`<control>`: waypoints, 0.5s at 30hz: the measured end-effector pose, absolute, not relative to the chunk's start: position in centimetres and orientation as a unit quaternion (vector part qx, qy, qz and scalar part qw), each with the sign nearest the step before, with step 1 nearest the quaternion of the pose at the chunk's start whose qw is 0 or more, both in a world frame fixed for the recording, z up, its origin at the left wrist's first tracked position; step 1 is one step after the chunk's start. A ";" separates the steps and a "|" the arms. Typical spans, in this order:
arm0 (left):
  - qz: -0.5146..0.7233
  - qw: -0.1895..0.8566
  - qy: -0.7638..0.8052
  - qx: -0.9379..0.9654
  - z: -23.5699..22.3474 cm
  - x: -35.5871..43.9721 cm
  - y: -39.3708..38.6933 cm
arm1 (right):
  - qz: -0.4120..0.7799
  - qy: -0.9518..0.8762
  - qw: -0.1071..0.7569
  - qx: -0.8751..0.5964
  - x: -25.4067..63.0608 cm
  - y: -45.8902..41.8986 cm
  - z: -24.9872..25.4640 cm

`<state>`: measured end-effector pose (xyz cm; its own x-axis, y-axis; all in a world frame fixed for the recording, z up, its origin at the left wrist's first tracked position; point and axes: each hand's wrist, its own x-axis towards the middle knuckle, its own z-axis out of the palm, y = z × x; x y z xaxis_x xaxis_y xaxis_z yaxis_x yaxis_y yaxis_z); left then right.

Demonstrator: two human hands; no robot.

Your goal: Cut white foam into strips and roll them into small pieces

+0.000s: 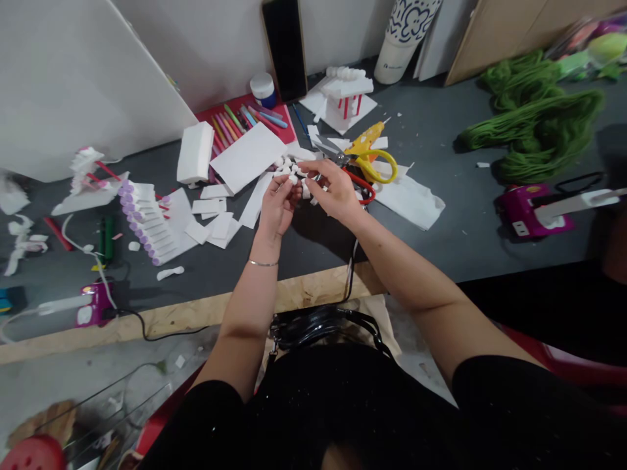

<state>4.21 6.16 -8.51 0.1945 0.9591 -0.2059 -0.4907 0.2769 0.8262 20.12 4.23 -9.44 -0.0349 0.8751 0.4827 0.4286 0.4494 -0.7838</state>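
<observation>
My left hand (280, 203) is closed, pinching a small white foam piece (292, 178) between thumb and fingertips. Close on its right is my right hand (336, 188), thumb and index finger curved and apart, with nothing visible between them. Several small white pieces (281, 163) lie in a pile just behind my fingers. Scissors (337, 155) with a red and a yellow handle rest beyond my right hand, partly hidden by it. Cut white foam strips and cards (223, 225) are scattered left of my hands, and a crumpled white sheet (409, 199) lies to the right.
A stepped white model with purple discs (147, 222) stands at left; a small model on red posts (347, 91) stands at the back. Purple glue guns (533, 212) flank the work area. Green yarn (533, 124), a tumbler (404, 42) and a phone (284, 49) are farther back.
</observation>
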 end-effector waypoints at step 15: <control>0.450 0.725 0.367 0.370 -8.9 3.4 6.4 | 0.223 -0.736 0.459 -0.444 20.9 4.1 -8.8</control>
